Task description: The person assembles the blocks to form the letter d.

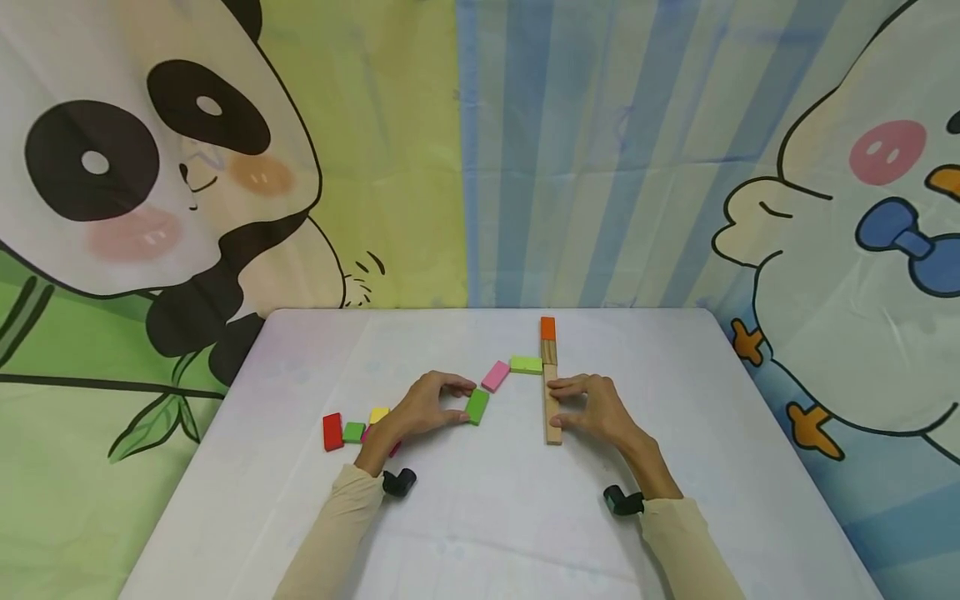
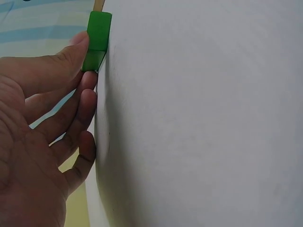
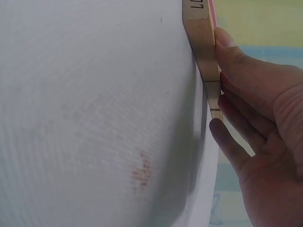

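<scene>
My left hand (image 1: 427, 404) pinches a green block (image 1: 477, 407) between thumb and fingers near the table's middle. Seen from the left wrist, the thumb lies against one side of that green block (image 2: 99, 30). To the right, my right hand (image 1: 600, 408) has its thumb and fingertips at a plain wooden block (image 1: 551, 400), the near part of a straight row. Dark marks show on a wooden block (image 3: 196, 9) in the right wrist view. A pink block (image 1: 495, 376) and a light green block (image 1: 526, 365) run from the green block toward the row.
An orange block (image 1: 548, 328) tops the row's far end. Left of my left hand lie a red block (image 1: 332, 432), a small green block (image 1: 354, 432), a yellow block (image 1: 378, 414) and magenta pieces partly behind the wrist. The white table (image 1: 480, 517) meets a cartoon-printed curtain.
</scene>
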A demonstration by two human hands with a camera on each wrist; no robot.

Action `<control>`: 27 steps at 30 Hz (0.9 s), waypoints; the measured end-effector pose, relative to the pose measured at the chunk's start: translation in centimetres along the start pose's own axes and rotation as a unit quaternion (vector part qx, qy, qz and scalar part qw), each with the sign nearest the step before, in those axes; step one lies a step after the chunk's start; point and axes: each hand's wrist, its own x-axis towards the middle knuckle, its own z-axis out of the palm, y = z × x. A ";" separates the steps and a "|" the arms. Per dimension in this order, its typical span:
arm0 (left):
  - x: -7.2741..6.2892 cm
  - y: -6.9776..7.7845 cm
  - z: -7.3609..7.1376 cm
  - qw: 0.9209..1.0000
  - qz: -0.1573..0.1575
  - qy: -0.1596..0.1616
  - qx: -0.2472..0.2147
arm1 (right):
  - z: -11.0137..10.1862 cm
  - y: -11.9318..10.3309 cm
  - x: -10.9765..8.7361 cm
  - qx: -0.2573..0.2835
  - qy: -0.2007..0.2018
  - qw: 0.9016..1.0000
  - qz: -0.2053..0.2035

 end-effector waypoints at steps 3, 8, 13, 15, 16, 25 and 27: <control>0.1 0.1 0.0 1.000 0.001 0.000 0.002 | 0.0 0.0 0.1 -0.002 0.001 1.000 -0.001; 0.3 0.2 0.1 1.000 -0.006 0.002 0.002 | -0.1 -0.1 0.1 0.001 -0.003 1.000 0.004; 0.4 0.2 0.2 1.000 -0.006 0.005 0.004 | -0.1 -0.1 0.1 -0.004 -0.003 1.000 0.009; 0.5 0.2 0.2 1.000 -0.007 0.006 0.003 | -0.1 -0.1 0.1 -0.004 -0.003 1.000 0.012; 0.5 0.2 0.2 1.000 -0.008 0.006 0.002 | -0.1 -0.1 0.1 -0.004 -0.003 1.000 0.011; 0.6 0.4 0.3 1.000 -0.012 0.007 0.001 | -0.1 -0.1 0.0 -0.001 0.001 1.000 0.000; 0.6 0.5 0.3 1.000 -0.011 0.008 0.001 | -0.1 -0.2 0.0 0.000 -0.002 1.000 0.005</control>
